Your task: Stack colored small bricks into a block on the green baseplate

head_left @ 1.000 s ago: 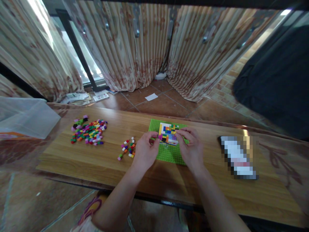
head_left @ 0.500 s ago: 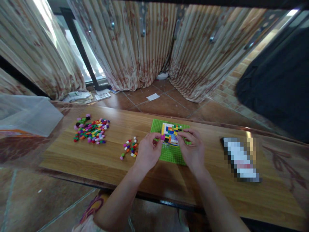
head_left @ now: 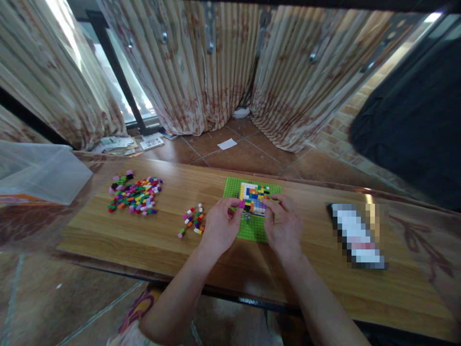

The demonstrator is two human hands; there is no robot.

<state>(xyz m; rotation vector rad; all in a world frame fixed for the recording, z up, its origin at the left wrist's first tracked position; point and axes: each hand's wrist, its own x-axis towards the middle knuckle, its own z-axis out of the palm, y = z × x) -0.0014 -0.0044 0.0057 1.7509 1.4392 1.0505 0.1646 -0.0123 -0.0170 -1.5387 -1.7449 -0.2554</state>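
Note:
A green studded baseplate lies on the wooden table, carrying a rectangular build of small colored toy bricks with white and yellow along its edge. My left hand is at the build's left side, thumb and forefinger closed on a small magenta brick. From the right, my right hand reaches over the plate. Its forefinger touches the build's right part, the thumb sits apart below it, and I see no brick between them.
Left of my left hand lies a small group of loose bricks. Farther left spreads a larger brick pile, beside a translucent plastic bin. A blurred-out flat object with a dark edge rests on the table at right.
My right hand's thumb has dropped away from the build and its fingers have curled lower, leaving the forefinger on the bricks. My left hand stays nearly in place. The view has shifted slightly.

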